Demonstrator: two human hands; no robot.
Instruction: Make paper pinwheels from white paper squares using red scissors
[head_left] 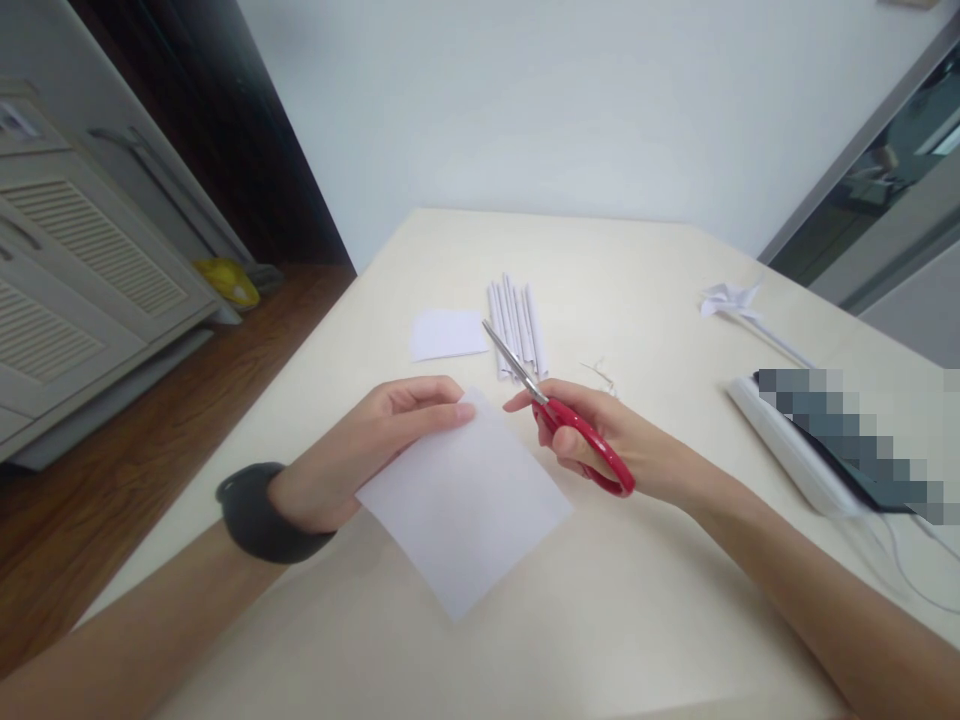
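Note:
A square sheet of white paper (469, 510) is pinched near its far corner by my left hand (409, 420), which has a black band on the wrist. The sheet is turned so one corner points toward me. My right hand (592, 425) is closed round the red handles of a pair of scissors (589, 450). Their metal blades look closed and point away to the upper left, apart from the paper. Beyond the hands, a small stack of white paper (448, 334) lies left of several rolled white paper sticks (517, 325).
A white paper pinwheel (729, 300) on a stick lies at the right of the cream table (600, 640). Nearer stands a white and dark device (795, 450), partly blurred, with a cable. Thin string bits (600, 375) lie past my right hand. A wall borders the far edge.

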